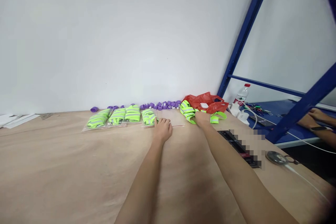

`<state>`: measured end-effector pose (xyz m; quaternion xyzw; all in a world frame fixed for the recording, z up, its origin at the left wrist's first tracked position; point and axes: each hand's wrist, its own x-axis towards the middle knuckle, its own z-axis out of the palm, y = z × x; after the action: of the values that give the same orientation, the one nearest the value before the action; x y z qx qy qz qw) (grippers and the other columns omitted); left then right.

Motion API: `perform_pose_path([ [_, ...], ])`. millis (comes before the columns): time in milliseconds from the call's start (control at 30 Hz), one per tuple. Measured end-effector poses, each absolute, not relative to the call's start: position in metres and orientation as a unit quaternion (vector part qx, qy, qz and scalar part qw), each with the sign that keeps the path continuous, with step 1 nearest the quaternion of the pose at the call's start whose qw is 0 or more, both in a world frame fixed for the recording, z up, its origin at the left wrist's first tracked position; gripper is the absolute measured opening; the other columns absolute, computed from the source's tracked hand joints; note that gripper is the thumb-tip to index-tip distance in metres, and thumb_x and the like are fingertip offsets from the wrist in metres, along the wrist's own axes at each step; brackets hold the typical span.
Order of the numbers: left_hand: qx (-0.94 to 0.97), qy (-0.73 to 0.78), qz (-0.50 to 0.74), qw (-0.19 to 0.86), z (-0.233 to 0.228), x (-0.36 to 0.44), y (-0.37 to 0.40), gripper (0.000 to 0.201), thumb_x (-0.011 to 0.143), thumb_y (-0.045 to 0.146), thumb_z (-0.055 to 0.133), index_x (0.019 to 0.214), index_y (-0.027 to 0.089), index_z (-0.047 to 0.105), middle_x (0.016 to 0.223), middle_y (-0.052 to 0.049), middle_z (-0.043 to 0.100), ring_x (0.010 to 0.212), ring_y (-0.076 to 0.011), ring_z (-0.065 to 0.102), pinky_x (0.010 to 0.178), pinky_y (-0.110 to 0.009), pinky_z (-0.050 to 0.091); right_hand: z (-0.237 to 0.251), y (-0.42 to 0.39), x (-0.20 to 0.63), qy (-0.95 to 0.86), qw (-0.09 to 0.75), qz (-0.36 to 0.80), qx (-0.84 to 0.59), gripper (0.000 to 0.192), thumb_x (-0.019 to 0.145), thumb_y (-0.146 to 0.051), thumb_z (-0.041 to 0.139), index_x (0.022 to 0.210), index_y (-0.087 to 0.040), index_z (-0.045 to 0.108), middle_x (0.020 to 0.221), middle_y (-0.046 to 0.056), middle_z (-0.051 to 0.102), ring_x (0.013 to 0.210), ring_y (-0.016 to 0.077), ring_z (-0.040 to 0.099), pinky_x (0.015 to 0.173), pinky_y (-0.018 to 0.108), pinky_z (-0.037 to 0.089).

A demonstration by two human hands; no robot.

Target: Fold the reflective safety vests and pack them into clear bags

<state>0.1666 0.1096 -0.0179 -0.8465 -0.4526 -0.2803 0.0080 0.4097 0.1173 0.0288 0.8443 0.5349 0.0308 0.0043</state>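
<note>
Neon-green reflective straps [189, 112] are lying loose in a pile at the far edge of the wooden table [65, 168], just in front of a red plastic bag [207, 102] by the wall. Right hand [202, 118] is resting on the pile w/ fingers curled down onto a strap; can't tell whether it's actually gripping one. Left hand [162, 128] is lying palm-down on the table, fingers spread flat, fingertips touching the nearest clear packet [149, 117] of folded straps. That packet is sitting at the right end of a row of 4 packets [117, 116], side by side, running left along the table.

Behind the row, purple caps [160, 105] are lining up against the wall in a loose string. Right of the red bag: a water bottle [242, 95] w/ red cap, white chargers & cables [243, 113]. A blue metal frame [246, 31] is rising at the right, w/ a blue table [280, 108] beyond it, where another person's hands [315, 117] are resting. Papers [15, 119] are lying at the far left edge.
</note>
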Motion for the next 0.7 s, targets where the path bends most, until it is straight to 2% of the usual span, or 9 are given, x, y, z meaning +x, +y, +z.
perform_pose_path([
  [267,-0.844,-0.462,-0.273,0.003,-0.021,0.167,0.112,0.024,0.095,0.023,0.044,0.104,0.021,0.066,0.112,-0.010,0.069,0.114,-0.0278,0.055,0.116,-0.058,0.016,0.053,0.127,0.435,0.560,0.031,0.045,0.827,0.034,0.096,-0.035,0.062,0.124,-0.016,0.060,0.126,0.010,0.061,0.107,0.0229,0.063,0.090,0.044,0.055],
  [500,-0.844,-0.458,-0.278,-0.007,-0.020,0.167,0.113,0.022,0.092,0.019,0.047,0.102,0.022,0.066,0.111,-0.010,0.070,0.115,-0.0289,0.055,0.116,-0.060,0.016,0.105,0.114,0.452,0.574,0.009,0.094,0.813,0.031,0.096,-0.035,0.061,0.118,-0.013,0.063,0.120,0.010,0.065,0.106,0.0222,0.065,0.091,0.043,0.054],
  [600,-0.843,-0.450,-0.294,-0.020,-0.018,0.166,0.112,0.023,0.090,0.017,0.047,0.101,0.023,0.066,0.111,-0.010,0.069,0.117,-0.0293,0.054,0.116,-0.061,0.014,0.133,0.107,0.452,0.583,-0.009,0.128,0.802,0.026,0.097,-0.026,0.056,0.117,-0.012,0.065,0.116,0.015,0.068,0.106,0.0249,0.065,0.090,0.040,0.052],
  [700,-0.845,-0.429,-0.317,-0.039,-0.014,0.164,0.108,0.024,0.088,0.014,0.048,0.099,0.024,0.067,0.110,-0.009,0.070,0.118,-0.0283,0.055,0.118,-0.060,0.013,0.161,0.097,0.450,0.586,-0.036,0.164,0.793,0.030,0.094,-0.014,0.050,0.119,-0.011,0.067,0.115,0.021,0.069,0.107,0.0277,0.066,0.086,0.035,0.049],
])
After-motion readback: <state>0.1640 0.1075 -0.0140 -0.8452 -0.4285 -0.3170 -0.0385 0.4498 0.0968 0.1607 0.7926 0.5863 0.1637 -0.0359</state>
